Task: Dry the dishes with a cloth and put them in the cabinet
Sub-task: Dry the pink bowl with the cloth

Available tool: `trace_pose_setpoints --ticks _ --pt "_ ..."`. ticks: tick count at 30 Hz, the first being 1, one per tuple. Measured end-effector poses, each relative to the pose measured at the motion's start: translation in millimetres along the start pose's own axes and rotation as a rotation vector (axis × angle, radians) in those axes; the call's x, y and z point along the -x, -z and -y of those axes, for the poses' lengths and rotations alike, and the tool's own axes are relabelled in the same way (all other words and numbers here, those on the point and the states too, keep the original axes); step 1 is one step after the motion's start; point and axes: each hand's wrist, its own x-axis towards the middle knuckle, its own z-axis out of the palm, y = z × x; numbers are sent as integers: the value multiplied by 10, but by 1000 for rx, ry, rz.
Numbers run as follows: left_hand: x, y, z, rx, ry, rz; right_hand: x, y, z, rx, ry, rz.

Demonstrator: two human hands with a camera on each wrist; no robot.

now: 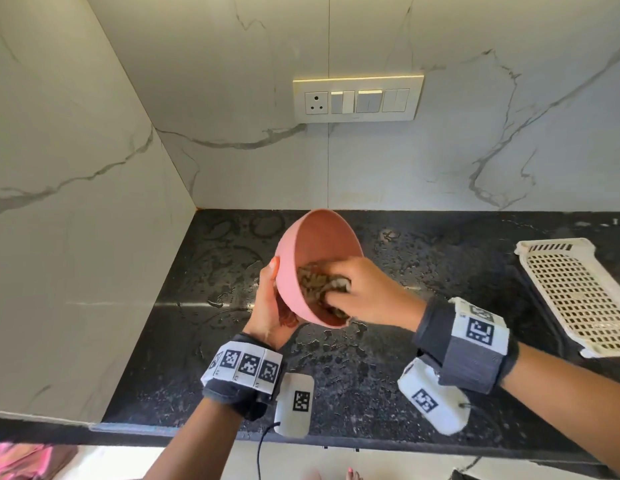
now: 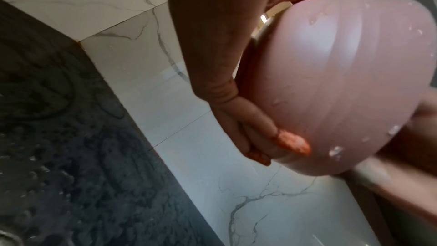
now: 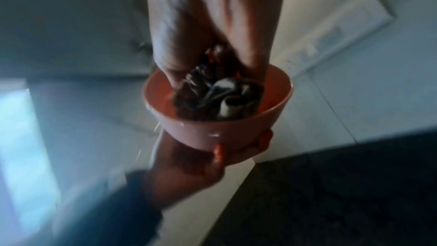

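Head view — pink bowl (image 1: 312, 244) held above countertop (image 1: 422, 375), clear of wall.

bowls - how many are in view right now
1. The pink bowl is held above the black countertop, tilted; the left hand grips its outside and the right hand presses a cloth inside. Others may sit outside the frame.

A pink bowl (image 3: 220, 134) was held from below by the left hand (image 3: 189, 167), fingertips (image 3: 218, 153) curled against its outer wall. A dark bunched cloth (image 3: 212, 98) was pressed inside it by the right hand (image 3: 203, 44). Blur obscured detail; a black countertop (image 3: 343, 194) was apparently seen at lower right.
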Motion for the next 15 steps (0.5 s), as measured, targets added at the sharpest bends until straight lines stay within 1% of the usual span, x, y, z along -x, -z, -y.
trace_pose_setpoints --ticks 1,2,3,4,5,8,10,12,13,15 --pt "5 6 31 6 -10 -1 3 -25 24 -264 -54 -114" --pt "10 2 51 10 -17 -10 -5 -59 28 -424 -105 -288" --pt "10 -8 65 10 -20 -21 -27 -100 13 -472 -127 -444" --pt "3 -25 75 10 -19 -29 -58 -136 13 -439 -119 -519" --pt "-8 -45 78 17 -9 -30 -83 -177 28 -372 -88 -510" --pt "-46 -69 52 63 15 -33 -160 -282 7 -110 14 -284" --pt "-56 -30 33 64 19 -52 -206 -216 -12 -14 46 -151" --pt "-49 32 31 39 26 -60 -220 -116 -21 -68 11 17" --pt "-36 56 31 17 23 -56 -219 -48 -21 -143 -40 93" --pt "3 85 32 -37 23 -50 -206 118 -62 -371 -128 190"
